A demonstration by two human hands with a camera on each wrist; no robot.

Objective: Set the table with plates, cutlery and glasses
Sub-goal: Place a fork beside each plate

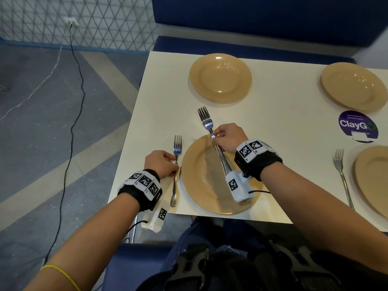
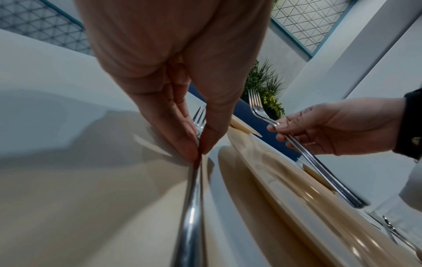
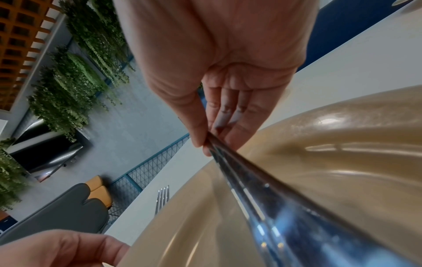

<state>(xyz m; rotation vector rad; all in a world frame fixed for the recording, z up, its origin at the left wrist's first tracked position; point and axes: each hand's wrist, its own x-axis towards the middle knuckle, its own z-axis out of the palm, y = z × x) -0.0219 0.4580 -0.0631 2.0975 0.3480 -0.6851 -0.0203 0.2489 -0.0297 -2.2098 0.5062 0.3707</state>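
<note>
My left hand (image 1: 175,162) (image 2: 198,144) pinches the neck of a steel fork (image 1: 174,190) (image 2: 190,207) between thumb and fingertips. That fork lies flat on the cream table (image 1: 147,101), just left of the near tan plate (image 1: 201,185) (image 2: 285,198) (image 3: 342,162). My right hand (image 1: 216,139) (image 3: 205,144) grips what look like two stacked forks (image 1: 204,118) (image 3: 262,198) by the handles. They hang above the near plate with their tines pointing away from me. The same forks (image 2: 258,108) and my right hand (image 2: 280,130) show in the left wrist view.
An empty tan plate (image 1: 220,77) sits at the far side, and two more plates (image 1: 353,86) (image 1: 373,179) are on the right. Another fork (image 1: 341,171) lies left of the near right plate. A round purple sticker (image 1: 358,126) is on the table. The table's left edge drops to the floor.
</note>
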